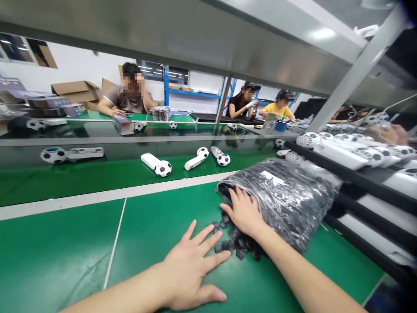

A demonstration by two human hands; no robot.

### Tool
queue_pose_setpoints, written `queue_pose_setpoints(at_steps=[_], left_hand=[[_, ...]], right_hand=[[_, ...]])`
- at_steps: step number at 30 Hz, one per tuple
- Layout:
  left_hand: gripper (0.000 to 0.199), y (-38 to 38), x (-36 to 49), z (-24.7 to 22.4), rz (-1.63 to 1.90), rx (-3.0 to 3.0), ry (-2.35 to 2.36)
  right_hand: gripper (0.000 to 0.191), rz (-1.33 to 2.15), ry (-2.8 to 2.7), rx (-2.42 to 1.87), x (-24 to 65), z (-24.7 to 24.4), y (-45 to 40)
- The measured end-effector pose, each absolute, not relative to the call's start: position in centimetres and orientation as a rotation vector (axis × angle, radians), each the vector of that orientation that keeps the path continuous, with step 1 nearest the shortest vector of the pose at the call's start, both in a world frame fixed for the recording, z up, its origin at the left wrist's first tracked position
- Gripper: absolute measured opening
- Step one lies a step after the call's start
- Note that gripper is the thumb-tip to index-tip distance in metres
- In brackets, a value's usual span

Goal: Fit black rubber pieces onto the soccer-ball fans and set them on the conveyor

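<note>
**Small dark pieces (234, 241) spilled between both hands**

From the head camera, the left hand (192, 265) lies flat on a green bench mat (58, 256), fingers spread wide and holding nothing, just beside the small dark pieces. They sit heaped at the mouth of a bulging plastic bag (286, 200). The right hand (244, 213) rests at the bag's mouth, fingers slightly curled; whether they grip it, I cannot tell. Beyond, white football-ended gadgets (163, 168) lie on another bench, near a seated person (132, 91).

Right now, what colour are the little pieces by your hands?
The small pieces look black or very dark grey, best seen in the head view.
</note>
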State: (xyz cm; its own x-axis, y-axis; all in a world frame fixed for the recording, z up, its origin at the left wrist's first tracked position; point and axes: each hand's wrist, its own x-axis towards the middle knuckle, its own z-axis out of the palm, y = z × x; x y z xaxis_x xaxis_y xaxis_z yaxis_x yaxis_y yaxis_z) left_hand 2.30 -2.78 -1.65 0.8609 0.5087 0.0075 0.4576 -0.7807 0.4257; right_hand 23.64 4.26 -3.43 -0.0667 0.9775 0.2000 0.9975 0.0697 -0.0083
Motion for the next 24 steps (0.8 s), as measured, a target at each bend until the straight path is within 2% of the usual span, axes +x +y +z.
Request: queue_pose_setpoints(at_steps=[6, 15, 24], left_hand=[[0.062, -1.7, 2.3, -2.6, 0.245, 2.655, 0.904], [0.021, -0.4, 2.3, -3.5, 0.549, 2.574, 1.089], [0.018, -0.2, 2.1, -3.6, 0.573, 2.564, 1.092]], right_hand=[[0.045, 0.065, -2.364, -1.671, 21.2, -3.6, 2.3], [0.025, 0.373, -2.38, -1.226, 20.5, -2.8, 1.2], [0.017, 0.403, -2.466, -1.213, 20.5, -2.4, 1.0]])
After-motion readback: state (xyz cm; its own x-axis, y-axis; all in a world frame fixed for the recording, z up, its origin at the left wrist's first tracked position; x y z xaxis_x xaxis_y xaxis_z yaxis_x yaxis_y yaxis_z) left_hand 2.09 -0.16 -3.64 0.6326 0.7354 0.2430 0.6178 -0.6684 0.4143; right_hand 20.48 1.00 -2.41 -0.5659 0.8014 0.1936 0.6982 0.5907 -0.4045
